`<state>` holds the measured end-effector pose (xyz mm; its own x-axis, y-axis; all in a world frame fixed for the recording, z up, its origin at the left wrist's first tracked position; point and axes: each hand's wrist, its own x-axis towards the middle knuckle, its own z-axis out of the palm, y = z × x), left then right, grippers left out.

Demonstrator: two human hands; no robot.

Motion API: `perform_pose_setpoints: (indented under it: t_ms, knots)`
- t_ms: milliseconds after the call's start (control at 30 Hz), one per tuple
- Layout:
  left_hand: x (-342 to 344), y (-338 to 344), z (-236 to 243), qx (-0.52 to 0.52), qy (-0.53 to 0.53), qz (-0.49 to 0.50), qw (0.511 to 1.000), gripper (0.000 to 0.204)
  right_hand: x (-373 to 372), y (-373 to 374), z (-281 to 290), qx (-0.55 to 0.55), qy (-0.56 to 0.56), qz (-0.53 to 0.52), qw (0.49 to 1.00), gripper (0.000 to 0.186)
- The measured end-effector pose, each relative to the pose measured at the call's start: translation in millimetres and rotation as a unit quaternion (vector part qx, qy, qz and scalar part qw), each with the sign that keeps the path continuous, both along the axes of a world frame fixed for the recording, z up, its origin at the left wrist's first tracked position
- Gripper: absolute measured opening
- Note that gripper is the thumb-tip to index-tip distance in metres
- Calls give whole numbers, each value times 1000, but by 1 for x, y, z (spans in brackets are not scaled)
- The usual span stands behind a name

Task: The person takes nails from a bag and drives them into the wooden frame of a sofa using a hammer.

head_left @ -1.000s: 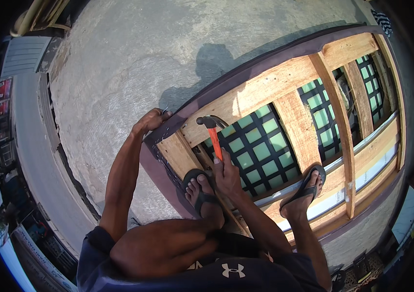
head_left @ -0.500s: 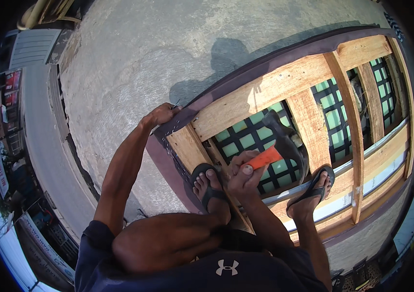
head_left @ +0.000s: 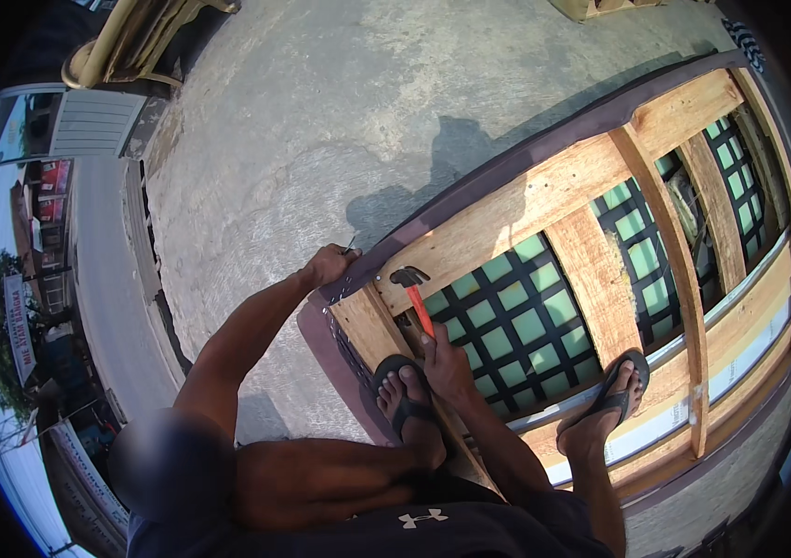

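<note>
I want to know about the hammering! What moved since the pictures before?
The hammer in the right hand swung back half a second ago and has come down again onto the wooden frame corner. The left hand stayed gripping that corner; both feet kept their places.

- My right hand (head_left: 445,361) has swung the hammer (head_left: 414,296) back down from half a second ago; its head now sits left of centre, at the wooden frame's (head_left: 507,223) upper-left corner.
- The handle, then tilted right, points up again.
</note>
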<state>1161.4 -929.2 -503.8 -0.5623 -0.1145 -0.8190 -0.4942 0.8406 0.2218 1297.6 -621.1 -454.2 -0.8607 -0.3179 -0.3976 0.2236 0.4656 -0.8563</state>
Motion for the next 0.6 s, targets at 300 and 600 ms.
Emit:
perform_pose_setpoints:
  t_ms: [300, 600]
  knots:
    - [11, 7, 4, -10, 9, 89, 996, 57, -21, 0, -3, 73, -59, 131, 987, 32]
    - [1, 19, 7, -5, 19, 92, 996, 61, -3, -7, -39, 72, -1, 84, 994, 22]
